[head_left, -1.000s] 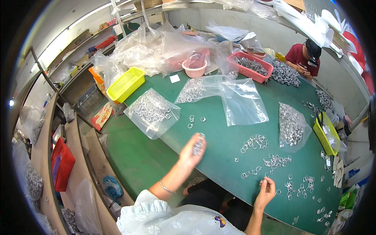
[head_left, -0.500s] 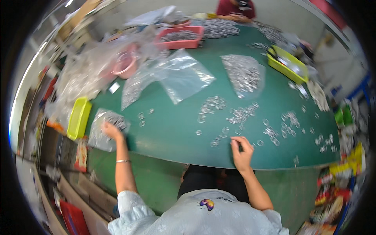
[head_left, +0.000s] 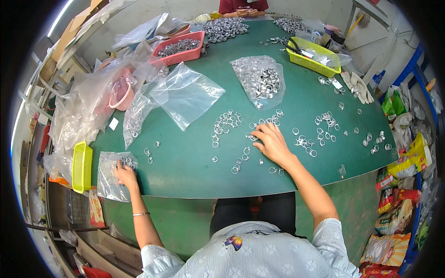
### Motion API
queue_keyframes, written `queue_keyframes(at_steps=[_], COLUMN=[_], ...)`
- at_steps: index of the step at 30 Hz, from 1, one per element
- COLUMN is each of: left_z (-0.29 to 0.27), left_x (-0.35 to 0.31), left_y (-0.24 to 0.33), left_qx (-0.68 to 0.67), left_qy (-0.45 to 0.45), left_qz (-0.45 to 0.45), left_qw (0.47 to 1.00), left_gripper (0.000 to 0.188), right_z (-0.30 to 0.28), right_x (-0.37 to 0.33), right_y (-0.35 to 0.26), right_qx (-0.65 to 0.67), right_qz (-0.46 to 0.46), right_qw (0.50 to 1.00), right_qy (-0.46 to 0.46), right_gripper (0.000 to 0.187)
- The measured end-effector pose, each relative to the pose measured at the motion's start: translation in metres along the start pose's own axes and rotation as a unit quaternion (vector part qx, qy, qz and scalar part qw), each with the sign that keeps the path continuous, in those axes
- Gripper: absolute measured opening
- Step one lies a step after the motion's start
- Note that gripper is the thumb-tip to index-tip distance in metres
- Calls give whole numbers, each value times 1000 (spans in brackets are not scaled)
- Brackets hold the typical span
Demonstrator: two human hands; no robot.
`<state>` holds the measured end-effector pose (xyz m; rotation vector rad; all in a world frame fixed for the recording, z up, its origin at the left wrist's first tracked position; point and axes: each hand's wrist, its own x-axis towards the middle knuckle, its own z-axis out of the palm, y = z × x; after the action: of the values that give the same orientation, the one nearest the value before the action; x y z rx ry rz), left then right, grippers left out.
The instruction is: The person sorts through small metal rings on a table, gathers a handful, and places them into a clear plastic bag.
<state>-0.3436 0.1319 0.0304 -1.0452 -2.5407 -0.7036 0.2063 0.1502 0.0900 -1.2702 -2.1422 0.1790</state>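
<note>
My left hand (head_left: 125, 175) is at a clear plastic bag (head_left: 110, 185) near the table's left front edge. Its fingers are bent together among small silvery metal rings (head_left: 128, 162) in the bag; whatever they pinch is hidden. Over a loose cluster of similar rings (head_left: 274, 118) right of the table's middle, my right hand (head_left: 273, 146) reaches with thumb and forefinger apart. Its other fingertips are partly hidden. Closer to me lie a few separate rings (head_left: 237, 166), and another curved cluster (head_left: 225, 123) sits left of my right hand.
On the green table (head_left: 194, 153) are a filled ring bag (head_left: 259, 81), a flat clear bag (head_left: 187, 95), a pink basket (head_left: 178, 55) and yellow-green trays (head_left: 82, 167). White gloves (head_left: 358, 87) lie at the right edge. Across the table sits another person (head_left: 243, 7) in dark red.
My right hand has moved forward and left, from near the table's front edge onto the ring cluster. My left hand stays at the bag. The whole view has shifted.
</note>
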Motion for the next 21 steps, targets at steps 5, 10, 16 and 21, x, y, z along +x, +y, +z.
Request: queue_keyframes(at_steps=[5,10,16,21], left_z=[-12,-38,-131,-124], left_x=[-13,-64,-202,-270], left_y=[3,45,199,261], left_qx=[29,-168,-605,-665], left_qy=[-14,19,-482,-669], left_qz=[17,158,14,-210], left_qw=[999,973,634,258], left_gripper=[45,33,31,39], right_z=[1,-20,-39,-53], right_x=[1,-9,-34,-42], right_y=[8,17,-20,-58], right_qx=[-8,142,322,304], right_qz=[25,141,197,113], right_qw=[999,979,925,946], right_qy=[21,49,38,-4], right_gripper=[16,15,17,18])
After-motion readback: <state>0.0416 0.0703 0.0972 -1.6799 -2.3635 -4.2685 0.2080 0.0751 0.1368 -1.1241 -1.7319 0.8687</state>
